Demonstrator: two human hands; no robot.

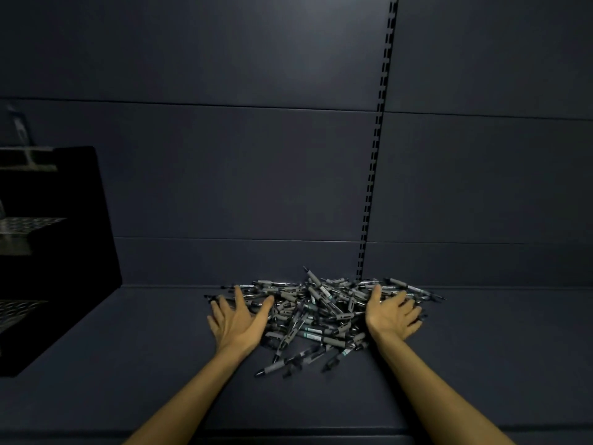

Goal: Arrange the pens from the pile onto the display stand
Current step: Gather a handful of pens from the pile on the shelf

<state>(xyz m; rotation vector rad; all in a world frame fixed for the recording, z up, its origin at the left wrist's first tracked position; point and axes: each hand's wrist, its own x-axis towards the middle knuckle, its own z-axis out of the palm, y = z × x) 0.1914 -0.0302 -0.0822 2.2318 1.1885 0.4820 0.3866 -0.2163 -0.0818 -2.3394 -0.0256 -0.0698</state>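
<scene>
- Head view: pens (316,316) heaped mid-shelf (128,380), against the back wall (224,171).
- My left hand (237,322) on the heap's left edge, fingers spread wide, gripping nothing.
- My right hand (393,311) on its right edge, fingers splayed, gripping nothing.
- Stand (54,252) far left, well apart from the pens.

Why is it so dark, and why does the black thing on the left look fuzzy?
Head view: dim light leaves the display stand nearly black and blurred at the edge; the pile of pens between the left hand and right hand stays sharper.
</scene>
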